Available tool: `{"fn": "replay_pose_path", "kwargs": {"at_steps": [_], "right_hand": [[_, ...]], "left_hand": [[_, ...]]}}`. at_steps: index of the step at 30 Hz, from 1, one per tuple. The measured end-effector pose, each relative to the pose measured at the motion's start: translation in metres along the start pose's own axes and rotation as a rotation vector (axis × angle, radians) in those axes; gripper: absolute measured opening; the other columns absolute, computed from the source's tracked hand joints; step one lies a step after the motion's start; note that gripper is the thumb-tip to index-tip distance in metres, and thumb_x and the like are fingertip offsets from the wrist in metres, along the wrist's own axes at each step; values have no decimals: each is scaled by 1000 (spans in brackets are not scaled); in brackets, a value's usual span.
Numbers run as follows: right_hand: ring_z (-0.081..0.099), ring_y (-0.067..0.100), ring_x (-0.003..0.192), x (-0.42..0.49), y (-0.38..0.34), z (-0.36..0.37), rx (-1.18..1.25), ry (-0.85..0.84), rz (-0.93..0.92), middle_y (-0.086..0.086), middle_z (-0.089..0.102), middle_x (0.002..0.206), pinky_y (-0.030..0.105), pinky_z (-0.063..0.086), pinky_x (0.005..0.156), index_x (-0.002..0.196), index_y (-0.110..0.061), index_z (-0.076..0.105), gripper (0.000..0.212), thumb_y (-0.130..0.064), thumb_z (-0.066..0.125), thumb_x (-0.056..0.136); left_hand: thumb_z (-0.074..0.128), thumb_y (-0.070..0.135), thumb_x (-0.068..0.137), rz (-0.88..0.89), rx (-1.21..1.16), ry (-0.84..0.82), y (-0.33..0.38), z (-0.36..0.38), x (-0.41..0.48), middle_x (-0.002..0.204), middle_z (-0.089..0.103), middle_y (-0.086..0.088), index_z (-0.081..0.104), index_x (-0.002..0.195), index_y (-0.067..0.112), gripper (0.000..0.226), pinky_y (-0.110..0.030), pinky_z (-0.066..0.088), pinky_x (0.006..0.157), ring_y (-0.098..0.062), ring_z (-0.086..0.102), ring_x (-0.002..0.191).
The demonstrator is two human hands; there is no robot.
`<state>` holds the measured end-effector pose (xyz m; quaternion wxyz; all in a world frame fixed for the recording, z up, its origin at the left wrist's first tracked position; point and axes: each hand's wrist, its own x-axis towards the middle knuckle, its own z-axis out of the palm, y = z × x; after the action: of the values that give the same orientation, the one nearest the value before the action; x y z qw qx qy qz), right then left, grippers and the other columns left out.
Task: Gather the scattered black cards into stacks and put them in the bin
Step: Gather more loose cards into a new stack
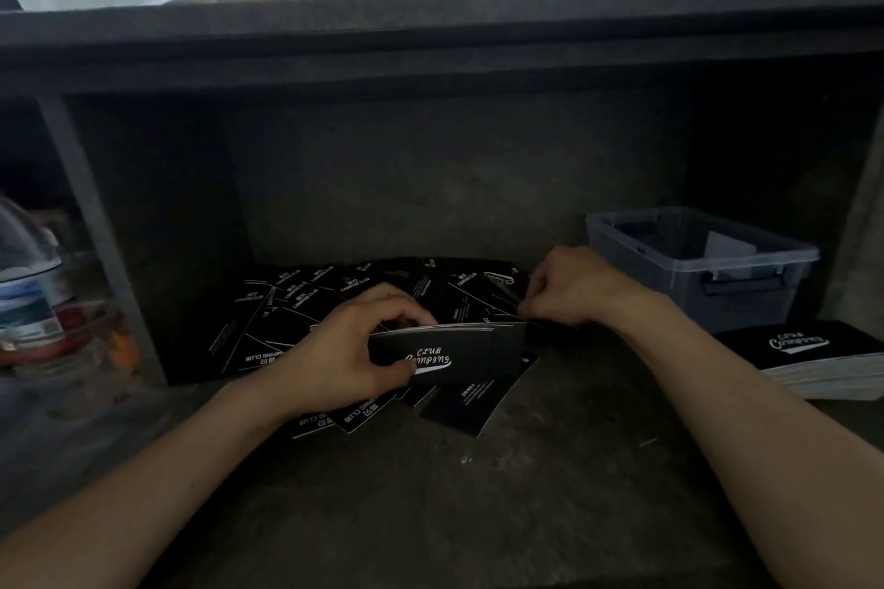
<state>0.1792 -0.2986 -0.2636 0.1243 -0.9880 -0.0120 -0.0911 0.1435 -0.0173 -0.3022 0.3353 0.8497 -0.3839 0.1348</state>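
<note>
The left hand [354, 349] grips a small stack of black cards [459, 352] on edge, thumb across the front face printed "CLUB Camping" and fingers curled behind it. Just beside the stack's right end, the right hand [569, 287] has its fingers curled down, pinching a loose card [502, 297] at the right edge of the scattered cards [296, 316]. These lie fanned and overlapping on the dark concrete shelf [478, 493], beneath and behind both hands. The translucent grey bin [693, 282] stands at the back right, near the right wrist. A taller finished stack [813, 359] lies in front of it. A plastic water bottle [24, 282] stands at far left.
</note>
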Motion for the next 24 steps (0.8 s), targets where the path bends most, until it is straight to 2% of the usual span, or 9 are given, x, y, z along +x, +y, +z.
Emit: {"fn": "replay_pose_path", "kwargs": {"at_steps": [4,5,9,10,12,15,17,21,24], "right_hand": [[66,16,83,-6,1,-16,131,407,4,-4,71,87,31,56,73,83,-30,74,4,-29,74,79],[67,12,83,-7,0,-19,253,351,-68,-8,72,87,30,56,75,84,-32,74,6,-27,75,80],[69,6,92,-18,-15,-11,600,-402,-380,-4,75,100,20,54,77,102,-26,74,16,-22,70,87],[69,10,97,-16,-17,-7,705,-472,-383,0,74,104,22,54,79,108,-23,72,18,-21,66,91],[70,18,101,-7,-18,3,869,-359,-296,7,73,109,25,56,82,113,-16,67,19,-17,55,97],[61,24,116,9,-5,19,310,17,-241,7,65,126,30,50,93,127,-20,60,34,-28,62,94],[53,24,125,11,4,30,-27,-33,-242,4,57,137,32,43,103,137,-25,53,48,-36,64,91],[60,21,114,13,9,26,-62,29,-230,1,65,125,29,48,95,123,-29,64,35,-25,64,89],[62,24,106,5,3,8,-95,266,-196,3,68,116,32,49,86,117,-32,68,30,-24,60,89]], "left_hand": [[84,13,74,-27,27,30,-3,0,1,142,44,15,66,105,33,41,-33,45,108,1,47,131],[85,15,73,-34,36,36,-4,0,1,146,40,14,64,106,35,44,-34,42,112,2,42,136],[87,16,71,-72,-34,50,-3,0,1,144,46,16,49,129,39,73,-33,47,108,2,48,133],[86,14,73,-93,-89,26,-3,1,1,135,56,17,45,134,40,79,-31,52,102,-2,58,124],[83,10,77,-103,-104,-21,-2,2,0,112,70,14,49,133,38,71,-32,58,90,-9,70,103],[78,8,82,-88,-17,-29,-1,4,0,99,75,11,67,112,30,39,-40,59,84,-11,73,92],[77,9,82,-92,-20,-20,-1,4,-1,96,75,11,70,105,29,31,-40,59,81,-11,73,90],[82,9,77,-23,15,30,-3,2,0,101,68,12,72,100,26,30,-32,56,81,-11,69,94],[84,14,75,-3,95,59,-7,0,1,125,55,15,71,101,27,32,-27,50,98,-4,59,114]]}}
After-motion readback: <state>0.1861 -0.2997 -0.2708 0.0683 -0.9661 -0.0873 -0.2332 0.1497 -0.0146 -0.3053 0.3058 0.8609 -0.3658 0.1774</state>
